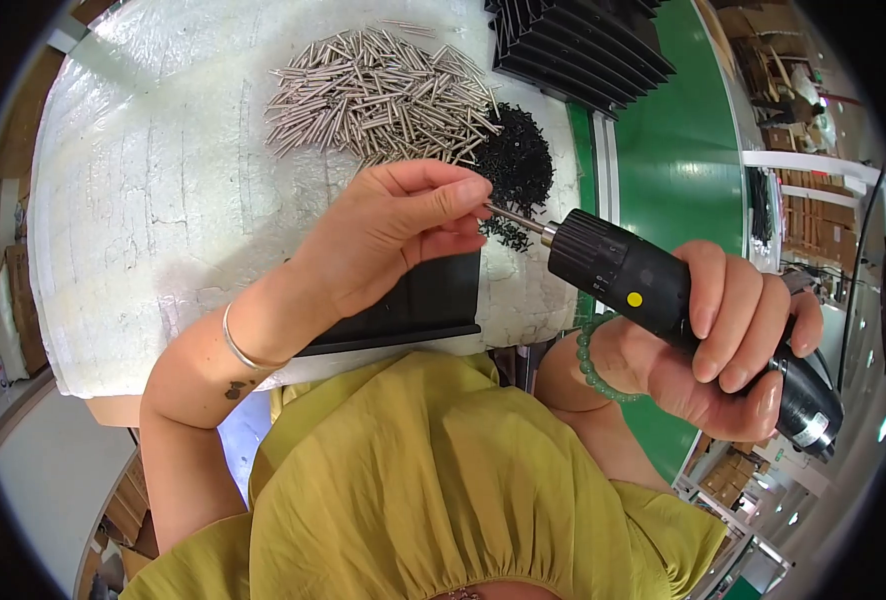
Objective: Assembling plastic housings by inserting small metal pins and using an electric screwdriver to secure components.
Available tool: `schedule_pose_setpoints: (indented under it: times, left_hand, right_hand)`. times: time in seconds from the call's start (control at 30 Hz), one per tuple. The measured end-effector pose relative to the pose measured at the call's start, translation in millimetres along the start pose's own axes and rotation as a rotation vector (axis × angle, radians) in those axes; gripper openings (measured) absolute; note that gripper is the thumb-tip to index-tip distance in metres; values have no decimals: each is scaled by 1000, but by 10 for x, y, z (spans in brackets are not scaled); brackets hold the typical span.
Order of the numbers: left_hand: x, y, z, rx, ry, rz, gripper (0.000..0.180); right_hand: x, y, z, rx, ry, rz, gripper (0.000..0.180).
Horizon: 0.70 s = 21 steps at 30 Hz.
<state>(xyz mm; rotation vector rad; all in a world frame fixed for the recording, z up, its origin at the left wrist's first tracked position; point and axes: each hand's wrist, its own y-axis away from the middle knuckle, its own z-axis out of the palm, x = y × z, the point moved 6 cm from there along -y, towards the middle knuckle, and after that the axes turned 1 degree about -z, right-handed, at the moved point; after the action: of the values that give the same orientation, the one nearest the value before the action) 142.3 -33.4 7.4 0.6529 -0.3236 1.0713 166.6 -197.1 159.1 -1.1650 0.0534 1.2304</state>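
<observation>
My right hand (738,340) is wrapped around a black electric screwdriver (618,270), tilted so that its steel bit points up and to the left. At the tip of that bit, the thumb and fingers of my left hand (403,215) are pinched together. Whatever they hold there is too small and covered to make out. Under my left hand lies a flat black panel (403,300), partly hidden by the hand and forearm. Just beyond my fingers are a pile of silver metal pins (378,95) and a heap of small black screws (518,160).
White foam wrap (153,200) covers the work surface. A stack of black ribbed parts (583,50) stands at the far right, beside a green surface (678,130). Shelves with cardboard boxes (823,225) line the right side, and a person (795,108) is in the distance.
</observation>
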Motion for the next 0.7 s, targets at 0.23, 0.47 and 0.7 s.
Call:
schedule_pose_setpoints:
  times: [0.23,0.47,0.7]
  left_hand:
    - [-132,101,120,-133,266,-123,16]
    - [-168,213,181,-59,450,-88,19]
    - [394,252,-135,135,-1003,427,19]
  right_hand:
    - [7,45,111,-27,22,-29,26]
    - [52,160,349,-217,-18,-201,28]
    - [138,73,208,-97,197,-55,27]
